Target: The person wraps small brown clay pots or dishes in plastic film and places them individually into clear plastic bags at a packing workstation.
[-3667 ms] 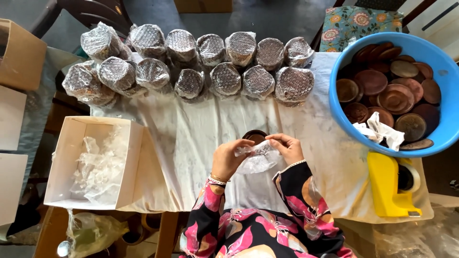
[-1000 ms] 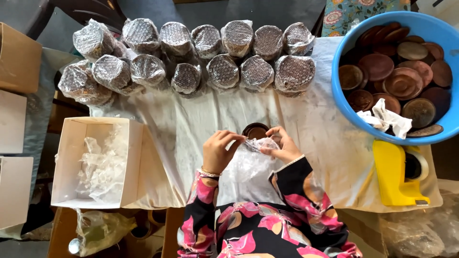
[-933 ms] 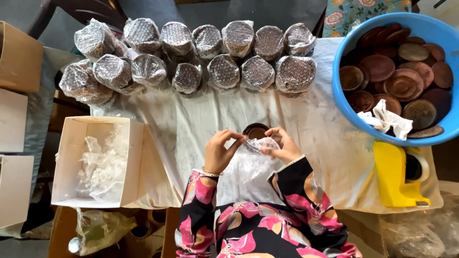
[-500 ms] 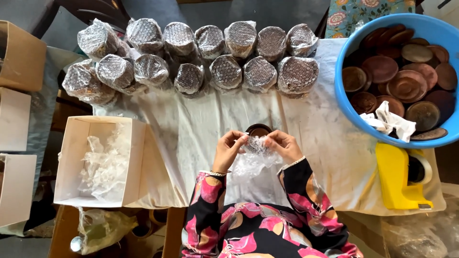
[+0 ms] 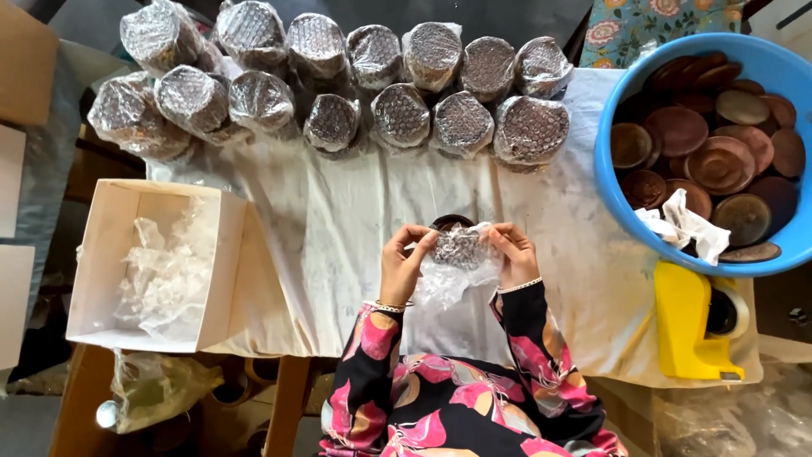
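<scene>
White cloth (image 5: 364,220) lies under us; our left hand (image 5: 401,264) and right hand (image 5: 512,254) pinch a bubble-wrapped dish (image 5: 458,249). Right, blue tub (image 5: 611,182) holds brown dishes (image 5: 719,161); left, white box (image 5: 101,254) holds plastic.

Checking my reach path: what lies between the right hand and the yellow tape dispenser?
Only bare white cloth, in the head view. The right hand pinches the bubble-wrapped piece; the tape dispenser sits apart.

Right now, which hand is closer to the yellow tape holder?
The right hand. It holds the bubble wrap on the side toward the yellow tape holder. The left hand holds the wrap's far side, farther away.
</scene>
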